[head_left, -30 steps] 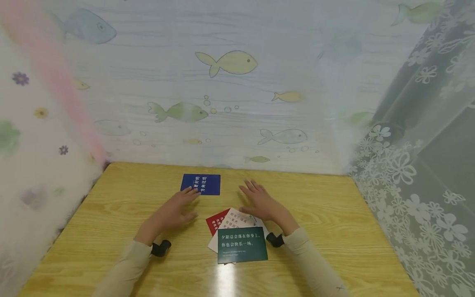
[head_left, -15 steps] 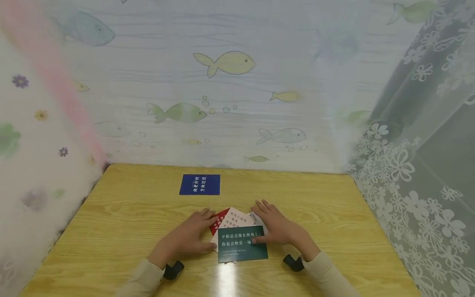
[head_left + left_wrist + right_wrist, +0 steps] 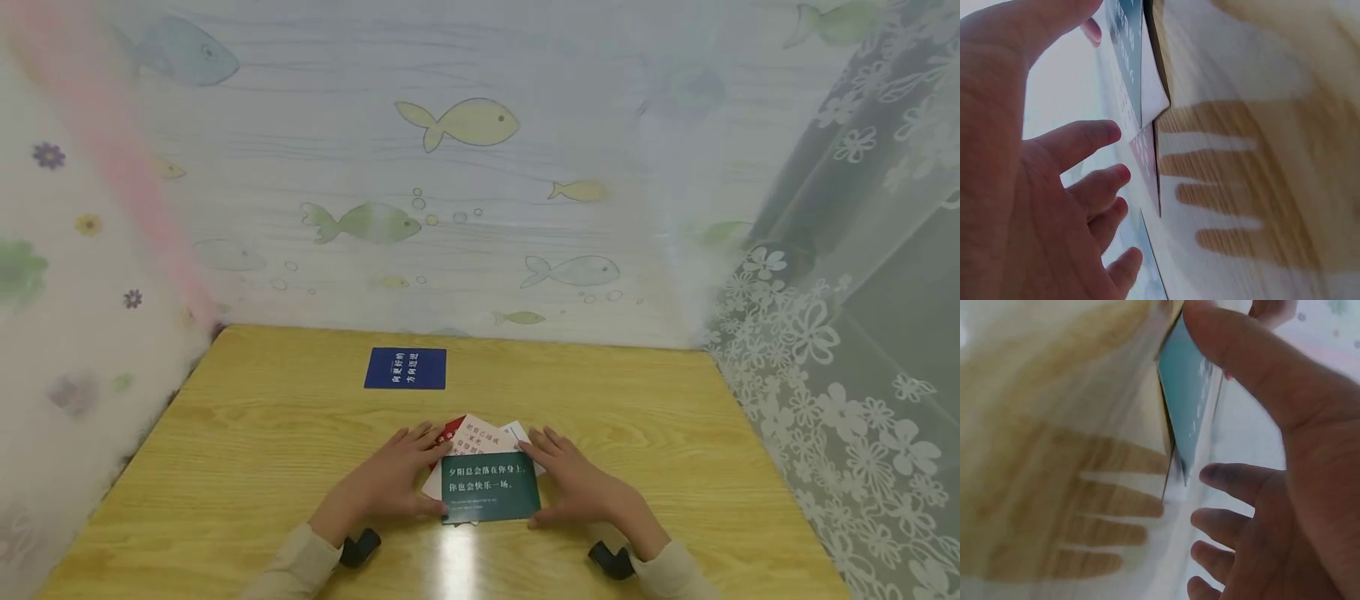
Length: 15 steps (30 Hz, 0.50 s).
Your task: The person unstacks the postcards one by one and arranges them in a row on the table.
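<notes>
In the head view, a dark green card (image 3: 491, 492) with white lettering lies on top of a loose, fanned pile. Parts of a red card (image 3: 451, 429), a pale pink card (image 3: 483, 437) and a white card (image 3: 516, 432) stick out from beneath it. At the pile's left side is my left hand (image 3: 386, 481), fingers spread, the thumb by the green card's lower left corner. My right hand (image 3: 588, 485) flanks the other side, its index finger at the green card's upper right corner. Both wrist views show loosely extended fingers beside the card edges; firm contact cannot be made out.
A blue card (image 3: 406, 369) with white characters lies apart, further back on the wood-grain table (image 3: 637, 400). Behind the table hangs a fish-patterned cloth (image 3: 465, 192). Lace with white flowers (image 3: 813, 337) borders the right side.
Both hands have come back from the far part of the table, beside the blue card, to either side of the pile. The right hand has shifted off the green card's face to its right edge.
</notes>
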Each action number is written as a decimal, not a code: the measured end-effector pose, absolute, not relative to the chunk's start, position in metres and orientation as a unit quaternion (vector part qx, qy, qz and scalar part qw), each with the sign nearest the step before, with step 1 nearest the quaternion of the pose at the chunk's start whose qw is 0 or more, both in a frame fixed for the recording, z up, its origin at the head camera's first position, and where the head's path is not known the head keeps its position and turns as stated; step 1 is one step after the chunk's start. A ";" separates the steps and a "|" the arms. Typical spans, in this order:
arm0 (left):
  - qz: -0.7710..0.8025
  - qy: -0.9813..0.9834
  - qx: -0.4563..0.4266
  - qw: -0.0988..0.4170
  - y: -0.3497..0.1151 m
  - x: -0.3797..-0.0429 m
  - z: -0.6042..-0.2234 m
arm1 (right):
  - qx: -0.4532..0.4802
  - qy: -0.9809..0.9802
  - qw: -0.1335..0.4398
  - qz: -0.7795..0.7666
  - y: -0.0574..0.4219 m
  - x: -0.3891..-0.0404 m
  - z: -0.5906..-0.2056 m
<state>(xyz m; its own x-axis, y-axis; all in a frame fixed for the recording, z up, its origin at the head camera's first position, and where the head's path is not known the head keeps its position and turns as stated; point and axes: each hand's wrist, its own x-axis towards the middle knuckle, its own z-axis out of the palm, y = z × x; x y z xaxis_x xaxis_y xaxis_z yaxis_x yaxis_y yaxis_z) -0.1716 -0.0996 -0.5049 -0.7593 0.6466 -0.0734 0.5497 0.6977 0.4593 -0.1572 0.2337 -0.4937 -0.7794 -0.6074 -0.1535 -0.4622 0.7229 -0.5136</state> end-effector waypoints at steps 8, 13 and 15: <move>0.176 0.923 0.327 0.104 -0.096 -0.161 -0.501 | -0.283 0.925 0.144 -0.211 0.236 -0.150 -0.495; 0.166 0.923 0.334 0.095 -0.095 -0.158 -0.502 | -0.277 0.930 0.135 -0.200 0.236 -0.147 -0.496; 0.163 0.923 0.338 0.091 -0.096 -0.158 -0.502 | -0.275 0.931 0.135 -0.199 0.237 -0.146 -0.497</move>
